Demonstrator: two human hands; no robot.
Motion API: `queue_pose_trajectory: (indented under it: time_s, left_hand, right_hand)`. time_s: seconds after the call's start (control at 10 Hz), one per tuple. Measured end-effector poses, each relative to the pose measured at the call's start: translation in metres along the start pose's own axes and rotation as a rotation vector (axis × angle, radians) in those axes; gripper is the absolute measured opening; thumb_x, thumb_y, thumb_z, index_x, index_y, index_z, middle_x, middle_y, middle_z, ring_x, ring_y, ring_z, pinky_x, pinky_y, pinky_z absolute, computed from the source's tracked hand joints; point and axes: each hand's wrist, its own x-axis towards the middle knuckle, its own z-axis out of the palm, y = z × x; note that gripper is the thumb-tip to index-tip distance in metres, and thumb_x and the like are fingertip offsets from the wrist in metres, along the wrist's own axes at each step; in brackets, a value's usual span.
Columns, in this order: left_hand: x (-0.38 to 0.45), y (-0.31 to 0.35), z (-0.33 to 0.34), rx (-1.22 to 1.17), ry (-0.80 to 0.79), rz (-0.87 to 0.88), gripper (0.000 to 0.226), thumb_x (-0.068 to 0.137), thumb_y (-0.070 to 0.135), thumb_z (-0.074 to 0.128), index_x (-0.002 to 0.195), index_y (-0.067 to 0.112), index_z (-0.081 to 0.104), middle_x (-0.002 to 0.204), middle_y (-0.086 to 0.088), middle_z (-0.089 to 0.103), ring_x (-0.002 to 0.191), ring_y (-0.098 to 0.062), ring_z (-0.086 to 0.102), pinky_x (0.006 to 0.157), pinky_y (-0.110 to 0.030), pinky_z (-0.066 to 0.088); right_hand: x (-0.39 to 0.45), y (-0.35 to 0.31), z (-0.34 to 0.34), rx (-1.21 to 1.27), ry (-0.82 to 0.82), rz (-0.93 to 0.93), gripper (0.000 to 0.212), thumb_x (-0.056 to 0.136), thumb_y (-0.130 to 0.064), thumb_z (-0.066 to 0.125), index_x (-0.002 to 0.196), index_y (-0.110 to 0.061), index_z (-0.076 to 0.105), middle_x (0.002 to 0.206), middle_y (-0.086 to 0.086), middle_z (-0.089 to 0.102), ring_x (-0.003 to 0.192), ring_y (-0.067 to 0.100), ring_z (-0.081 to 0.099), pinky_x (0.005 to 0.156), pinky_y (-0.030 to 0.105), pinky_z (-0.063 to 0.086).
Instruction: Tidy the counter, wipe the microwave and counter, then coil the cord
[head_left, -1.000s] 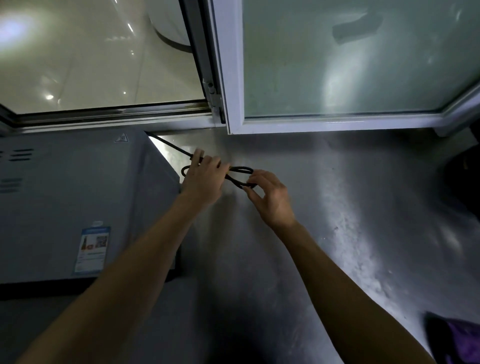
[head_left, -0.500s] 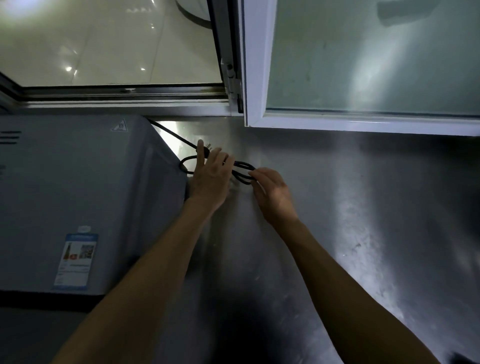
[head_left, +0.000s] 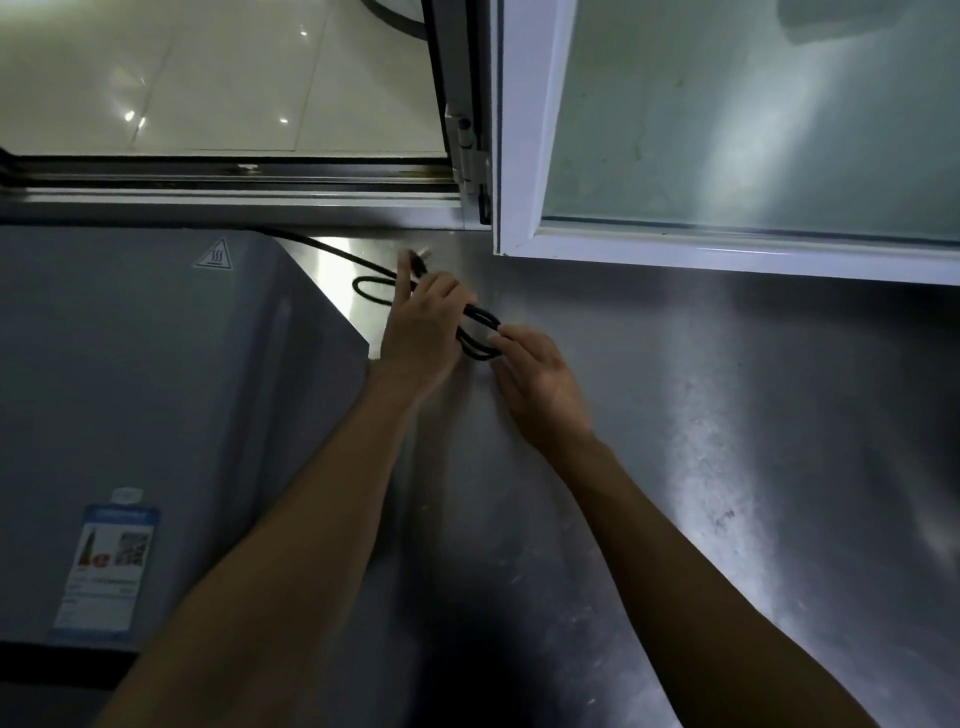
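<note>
Thin black power cord (head_left: 478, 332) looped on brushed steel counter (head_left: 675, 467), at 3 o'clock from grey microwave (head_left: 156, 415). Left hand (head_left: 423, 332) grips bundle, keeping loops gathered; right hand (head_left: 537, 376) pinches loop end at 4 o'clock, likely shaping coil.

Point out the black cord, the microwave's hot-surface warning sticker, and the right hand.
black cord (head_left: 480, 332): head view, on the folded loops between the hands.
warning sticker (head_left: 215, 255): head view, on the triangle's middle.
right hand (head_left: 540, 382): head view, on its back.
</note>
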Motion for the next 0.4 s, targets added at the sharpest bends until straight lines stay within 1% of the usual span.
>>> queue_pose_trajectory:
  time_s: [0.1,0.2,0.3,0.4]
  left_hand:
    - [-0.019,-0.004,0.008,0.019,-0.04,-0.017,0.038,0.076,-0.002,0.059,0.111,0.01,0.069,0.104,-0.007,0.065,0.112,-0.03,0.059,0.119,-0.062,0.016]
    - [-0.032,-0.003,0.008,0.017,-0.081,-0.065,0.05,0.071,-0.009,0.064,0.118,0.007,0.067,0.111,-0.01,0.066,0.12,-0.033,0.057,0.118,-0.063,0.019]
    - [-0.044,0.001,0.009,0.017,-0.1,-0.084,0.049,0.07,-0.008,0.069,0.118,0.006,0.067,0.114,-0.009,0.065,0.125,-0.033,0.054,0.12,-0.06,0.017]
    - [-0.053,0.005,0.011,0.015,-0.096,-0.14,0.043,0.077,-0.001,0.065,0.119,0.01,0.065,0.12,-0.006,0.064,0.13,-0.03,0.051,0.119,-0.056,0.023]
  right_hand:
    - [-0.005,-0.001,0.002,0.02,-0.049,-0.016,0.032,0.088,-0.001,0.063,0.121,0.0,0.066,0.121,0.018,0.063,0.109,0.032,0.057,0.095,0.042,0.05]
    - [-0.009,-0.003,0.004,-0.017,-0.089,0.008,0.035,0.09,-0.001,0.061,0.124,0.0,0.065,0.127,0.02,0.062,0.115,0.035,0.058,0.099,0.043,0.049]
    - [-0.013,-0.004,0.005,-0.043,-0.116,-0.017,0.034,0.089,0.002,0.061,0.123,-0.001,0.064,0.125,0.02,0.063,0.112,0.037,0.06,0.096,0.045,0.051]
    - [-0.014,-0.006,0.002,-0.089,-0.095,0.028,0.031,0.091,-0.005,0.06,0.121,-0.003,0.065,0.124,0.018,0.063,0.11,0.038,0.061,0.093,0.049,0.053]
